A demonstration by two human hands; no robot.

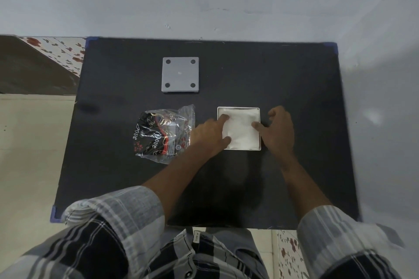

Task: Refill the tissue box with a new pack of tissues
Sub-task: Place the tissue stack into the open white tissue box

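On the surface [226, 70], the left hand [208, 133] presses spread fingers [223, 118] onto the tissues [241, 133] in the tissue box [238, 108]; the right hand [278, 131] grips its right wall.

L hand [209, 133]: forefinger and thumb press on tissues [241, 130] inside the open tissue box [238, 149]. R hand [277, 130]: thumb over the box's right wall onto the tissues, fingers curled outside it. Crumpled printed wrapper [163, 133] just left of L hand. Grey sq. plate [180, 74], four holes, beyond the wrapper, well apart.
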